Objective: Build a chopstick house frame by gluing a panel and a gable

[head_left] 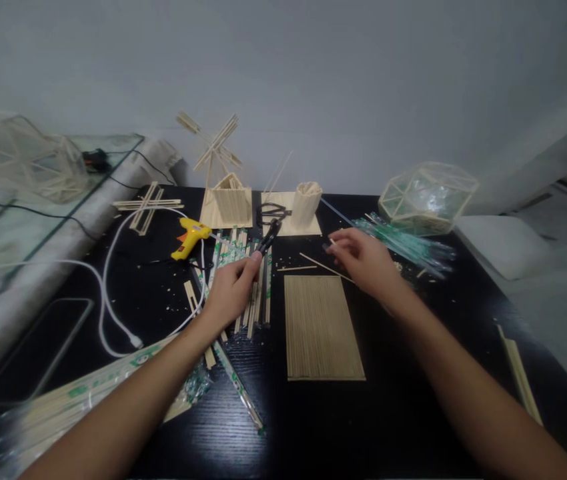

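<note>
The worker's left hand (231,290) is clutching a black pliers-like tool (269,238); the right hand (366,263) is bunching its fingertips, contents impossible to tell, near a thin wooden stick (327,268). Between the forearms, a slatted panel (322,330) is lying flat.

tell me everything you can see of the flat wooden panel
The flat wooden panel is a pale tan rectangle that looks built of many thin sticks side by side, running from far edge to near edge, with what seems a crosswise strip nearest the camera. It lies flat on the black table; neither the left hand nor the right hand touches it.
</note>
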